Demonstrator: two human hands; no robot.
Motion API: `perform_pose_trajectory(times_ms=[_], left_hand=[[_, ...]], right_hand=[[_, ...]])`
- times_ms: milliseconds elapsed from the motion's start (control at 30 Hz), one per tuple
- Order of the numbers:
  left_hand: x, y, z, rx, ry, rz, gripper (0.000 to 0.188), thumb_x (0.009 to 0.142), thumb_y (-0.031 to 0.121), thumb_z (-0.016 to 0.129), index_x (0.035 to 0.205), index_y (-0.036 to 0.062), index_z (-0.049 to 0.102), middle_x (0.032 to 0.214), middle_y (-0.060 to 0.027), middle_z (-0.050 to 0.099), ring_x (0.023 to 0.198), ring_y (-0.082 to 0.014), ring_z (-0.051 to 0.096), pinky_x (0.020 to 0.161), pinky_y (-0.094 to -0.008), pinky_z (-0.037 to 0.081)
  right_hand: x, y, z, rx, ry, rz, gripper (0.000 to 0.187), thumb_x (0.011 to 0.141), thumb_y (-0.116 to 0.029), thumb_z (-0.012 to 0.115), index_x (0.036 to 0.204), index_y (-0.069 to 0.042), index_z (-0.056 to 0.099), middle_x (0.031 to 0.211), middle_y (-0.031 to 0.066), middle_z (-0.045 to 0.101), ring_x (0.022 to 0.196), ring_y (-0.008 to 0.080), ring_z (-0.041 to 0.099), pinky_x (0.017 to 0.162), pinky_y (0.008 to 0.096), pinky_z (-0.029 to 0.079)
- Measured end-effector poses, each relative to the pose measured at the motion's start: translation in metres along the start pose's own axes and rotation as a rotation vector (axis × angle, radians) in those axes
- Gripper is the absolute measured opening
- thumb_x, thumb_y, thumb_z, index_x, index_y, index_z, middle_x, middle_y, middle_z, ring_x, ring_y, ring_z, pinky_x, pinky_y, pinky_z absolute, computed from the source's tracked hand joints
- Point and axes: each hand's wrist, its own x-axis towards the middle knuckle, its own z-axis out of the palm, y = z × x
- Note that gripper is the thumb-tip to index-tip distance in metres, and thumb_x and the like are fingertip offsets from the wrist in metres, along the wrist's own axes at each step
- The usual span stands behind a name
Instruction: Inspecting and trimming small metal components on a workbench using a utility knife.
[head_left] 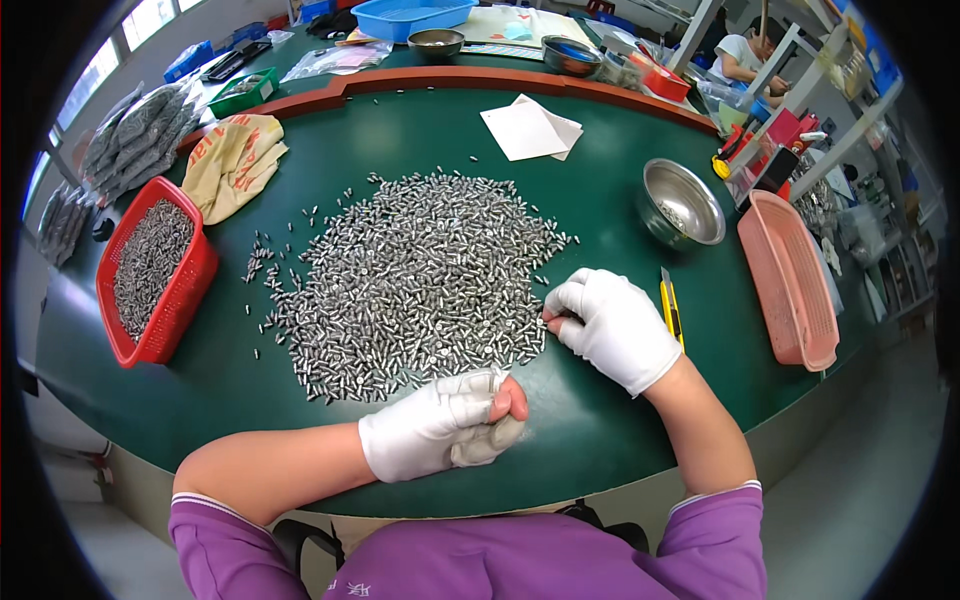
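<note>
A broad heap of small silvery metal pins [420, 275] is spread over the green tabletop, with loose ones scattered at its left side. My left hand [445, 422], in a white glove with bare fingertips, is curled closed just off the heap's near edge. Whatever it may hold is hidden by the fingers. At the heap's right edge, my right hand [615, 328] wears a similar glove. Its thumb and forefinger are pinched together next to the pins, and anything between them is too small to make out.
A red basket [205, 270] full of pins stands left, near a beige cloth bag [238, 165]. On the right are a steel bowl [710, 215], a yellow cutter knife [671, 305] and a pink basket [785, 285]. White paper [525, 130] lies behind; a person [742, 58] sits far right.
</note>
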Motion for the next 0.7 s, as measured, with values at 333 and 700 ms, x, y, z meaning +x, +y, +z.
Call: perform_pose_trajectory(times_ms=[333,700], left_hand=[[0.001,-0.001,0.011,0.061,0.306,0.2,0.028,0.096,0.023,0.06,0.121,0.0137,0.052,0.091,-0.0036,0.057,0.056,-0.005,0.035,0.052,-0.0194,0.028],[0.003,0.0,0.016,0.157,0.475,0.215,0.015,0.095,0.019,0.059,0.103,0.0096,0.051,0.085,-0.0026,0.058,0.06,-0.0041,0.041,0.051,-0.0177,0.031]], right_hand=[[-0.007,-0.037,-0.009,0.796,-0.136,0.149,0.014,0.085,-0.011,0.07,0.095,-0.002,0.066,0.091,0.0069,0.056,0.085,0.0158,0.06,0.078,0.0282,0.05],[-0.009,-0.038,-0.001,0.76,-0.084,-0.015,0.019,0.077,-0.011,0.078,0.091,-0.007,0.066,0.093,0.0034,0.057,0.084,0.0138,0.056,0.074,0.0267,0.046]])
